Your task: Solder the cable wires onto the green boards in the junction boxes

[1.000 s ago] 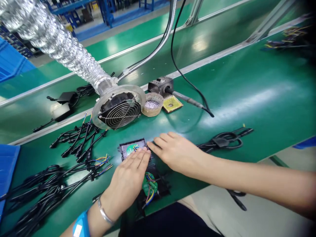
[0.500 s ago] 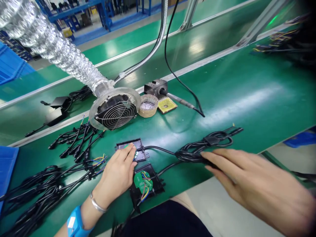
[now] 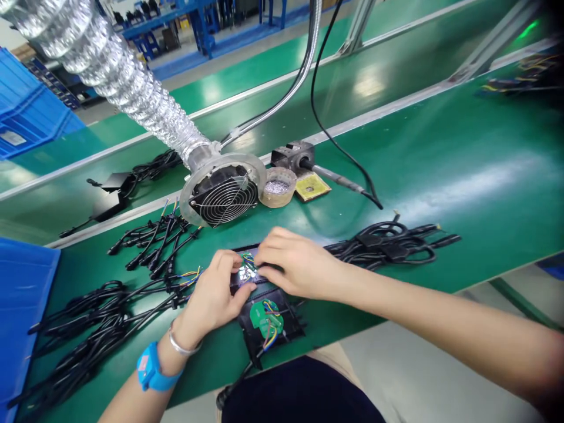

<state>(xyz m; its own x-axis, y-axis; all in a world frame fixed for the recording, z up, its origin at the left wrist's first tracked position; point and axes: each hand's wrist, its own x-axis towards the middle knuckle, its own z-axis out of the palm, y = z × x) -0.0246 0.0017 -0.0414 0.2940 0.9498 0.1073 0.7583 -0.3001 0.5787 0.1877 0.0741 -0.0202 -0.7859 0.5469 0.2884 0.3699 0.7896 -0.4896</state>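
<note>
both hands [image 3: 291,262] now apparently touch upper board [image 3: 247,269]

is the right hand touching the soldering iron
Apart: in the head view, green bench surface shows between the right hand, down at the black case, and the soldering iron beyond it.

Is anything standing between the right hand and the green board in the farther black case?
Nothing visible does: the right hand is at the green board in the farther black case, with the left hand at the opposite side. The nearer case lies outside that path.
</note>
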